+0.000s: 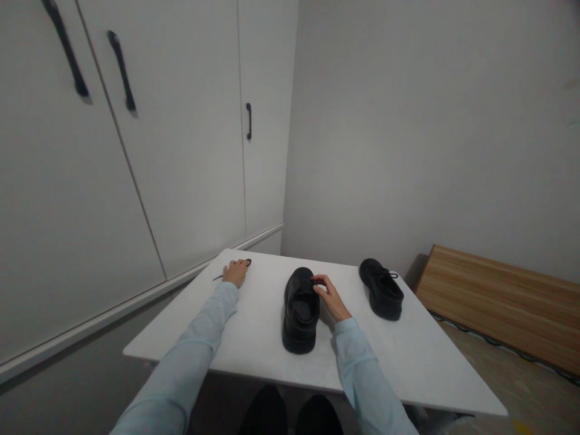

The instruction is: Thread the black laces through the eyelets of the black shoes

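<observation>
At the left, we note the white cabinet (pixel 181 151) with its black handles. Next, our left hand (pixel 234 273) is placed palm down near the far left corner of the white table (pixel 258 344), over a thin dark cord (pixel 249 262); a loop shows beside the fingers and a straight end projects to the left. The fingers are curled, but we cannot tell whether they grasp the cord. Near the table's middle, we locate the black shoe (pixel 299 332) upright, heel toward us. At its right side, our right hand (pixel 330 299) holds thumb and index finger in a narrow pinch at the upper's edge; we cannot tell what is between them. Further right, we find the laced black shoe (pixel 383 291), upright and apart; beyond the table, a wood-grained panel (pixel 498 308).
</observation>
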`<state>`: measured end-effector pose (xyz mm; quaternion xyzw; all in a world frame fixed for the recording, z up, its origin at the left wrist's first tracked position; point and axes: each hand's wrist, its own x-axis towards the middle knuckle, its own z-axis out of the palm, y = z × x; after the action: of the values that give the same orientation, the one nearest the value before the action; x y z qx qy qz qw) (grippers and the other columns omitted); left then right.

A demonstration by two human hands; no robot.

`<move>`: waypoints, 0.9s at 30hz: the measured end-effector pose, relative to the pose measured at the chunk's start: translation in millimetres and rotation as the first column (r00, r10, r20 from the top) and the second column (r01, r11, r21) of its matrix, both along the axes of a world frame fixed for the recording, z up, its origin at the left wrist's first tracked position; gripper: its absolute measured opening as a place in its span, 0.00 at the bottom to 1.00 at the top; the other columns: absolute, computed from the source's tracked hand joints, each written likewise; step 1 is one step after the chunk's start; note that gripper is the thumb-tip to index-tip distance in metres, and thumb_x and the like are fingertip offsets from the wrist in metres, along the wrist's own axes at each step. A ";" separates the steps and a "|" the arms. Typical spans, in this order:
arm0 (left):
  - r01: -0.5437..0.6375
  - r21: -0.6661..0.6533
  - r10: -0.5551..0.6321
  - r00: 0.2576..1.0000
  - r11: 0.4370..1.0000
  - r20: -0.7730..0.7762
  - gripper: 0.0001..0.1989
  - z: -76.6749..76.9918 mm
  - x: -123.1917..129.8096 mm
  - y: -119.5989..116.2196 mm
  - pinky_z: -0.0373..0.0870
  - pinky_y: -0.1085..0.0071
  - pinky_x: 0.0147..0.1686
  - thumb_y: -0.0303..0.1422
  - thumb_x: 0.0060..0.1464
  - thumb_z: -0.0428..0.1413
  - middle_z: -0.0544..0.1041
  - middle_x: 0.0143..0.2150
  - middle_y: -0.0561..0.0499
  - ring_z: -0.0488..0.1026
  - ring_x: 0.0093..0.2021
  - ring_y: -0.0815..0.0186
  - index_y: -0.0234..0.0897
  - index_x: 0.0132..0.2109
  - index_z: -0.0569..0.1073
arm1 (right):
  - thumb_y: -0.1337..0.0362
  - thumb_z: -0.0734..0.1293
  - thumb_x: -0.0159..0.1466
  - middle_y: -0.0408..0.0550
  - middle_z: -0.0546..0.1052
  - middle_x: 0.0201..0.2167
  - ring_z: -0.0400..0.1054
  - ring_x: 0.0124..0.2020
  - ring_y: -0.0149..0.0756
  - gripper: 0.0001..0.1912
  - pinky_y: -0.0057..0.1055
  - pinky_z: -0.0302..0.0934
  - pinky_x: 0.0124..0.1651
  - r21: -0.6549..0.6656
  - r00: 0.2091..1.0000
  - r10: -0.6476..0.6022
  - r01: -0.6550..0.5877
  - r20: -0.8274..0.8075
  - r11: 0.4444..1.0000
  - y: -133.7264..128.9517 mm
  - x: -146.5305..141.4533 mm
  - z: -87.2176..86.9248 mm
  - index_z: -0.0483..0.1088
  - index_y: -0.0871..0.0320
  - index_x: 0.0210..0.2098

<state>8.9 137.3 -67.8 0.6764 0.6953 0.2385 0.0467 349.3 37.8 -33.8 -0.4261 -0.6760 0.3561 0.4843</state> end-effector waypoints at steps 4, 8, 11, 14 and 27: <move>0.036 -0.070 -0.033 0.999 0.997 0.034 0.15 -6.3 1.5 3.0 0.45 0.36 0.54 0.35 0.58 0.45 0.66 0.59 0.40 0.55 0.61 0.46 0.42 0.50 0.68 | 0.56 0.63 0.57 0.49 0.71 0.47 0.63 0.52 0.44 0.15 0.42 0.53 0.56 -0.024 0.999 0.007 -0.008 -0.049 1.000 0.1 -1.0 0.2 0.66 0.53 0.43; 0.116 -0.125 -0.113 0.993 0.985 0.029 0.19 -4.9 6.0 1.8 0.38 0.37 0.58 0.39 0.60 0.43 0.60 0.64 0.43 0.48 0.66 0.49 0.41 0.56 0.63 | 0.57 0.65 0.56 0.49 0.71 0.45 0.63 0.51 0.44 0.14 0.40 0.53 0.55 -0.038 0.995 0.007 -0.011 -0.097 0.999 -0.8 -2.4 1.8 0.67 0.53 0.41; 0.171 -0.161 -0.176 0.984 0.972 -0.014 0.21 -1.1 8.9 -1.1 0.35 0.37 0.58 0.40 0.62 0.40 0.56 0.66 0.46 0.43 0.68 0.52 0.42 0.59 0.59 | 0.56 0.65 0.56 0.48 0.72 0.45 0.63 0.51 0.44 0.14 0.40 0.54 0.54 -0.039 0.993 0.014 -0.018 -0.115 0.999 -1.4 -2.5 2.6 0.68 0.52 0.41; 0.205 -0.168 -0.217 0.974 0.964 -0.059 0.21 4.4 11.1 -4.3 0.33 0.35 0.58 0.40 0.63 0.37 0.55 0.67 0.47 0.41 0.68 0.53 0.43 0.60 0.58 | 0.56 0.66 0.56 0.48 0.72 0.45 0.63 0.51 0.44 0.14 0.39 0.55 0.53 -0.038 0.993 0.016 -0.021 -0.119 0.999 -1.8 -2.1 2.9 0.68 0.52 0.41; 0.545 0.180 -0.571 0.804 0.819 0.164 0.16 123.4 87.3 -51.4 0.66 0.71 0.48 0.38 0.60 0.45 0.77 0.45 0.48 0.72 0.46 0.65 0.36 0.45 0.74 | 0.55 0.65 0.56 0.49 0.71 0.45 0.63 0.52 0.44 0.15 0.39 0.58 0.51 -0.012 0.993 0.027 -0.029 -0.114 1.000 1.3 -0.7 -1.6 0.67 0.53 0.42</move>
<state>96.2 86.0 55.7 0.8235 0.4401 0.3269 0.1460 348.6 39.0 -35.3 -0.3988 -0.6508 0.3914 0.5141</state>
